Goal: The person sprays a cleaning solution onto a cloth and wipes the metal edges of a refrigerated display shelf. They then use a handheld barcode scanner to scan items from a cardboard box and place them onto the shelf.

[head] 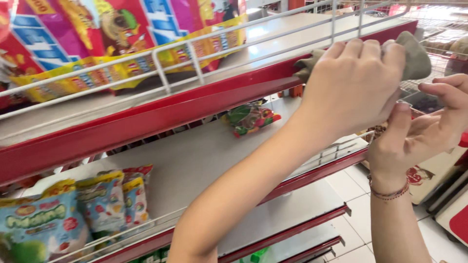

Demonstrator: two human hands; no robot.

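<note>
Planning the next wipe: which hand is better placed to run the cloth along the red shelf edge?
Left. The left hand grips the cloth and presses it against the red shelf edge; the right hand is open, lower down, holding nothing.

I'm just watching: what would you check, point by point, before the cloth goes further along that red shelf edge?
1. Cloth in grip: ok. The left hand presses the grey-brown cloth against the red metal shelf edge.
2. Second hand free: ok. The right hand, with a beaded bracelet at the wrist, is open beside the left and holds nothing.
3. Path along the edge: ok. Nothing hangs over the red strip.
4. Goods behind the white wire rail: ok. The colourful snack bags lie behind it.
5. Edge clean: cannot tell.
6. Cloth's far end: cannot tell whether it snags on the rail.
</note>
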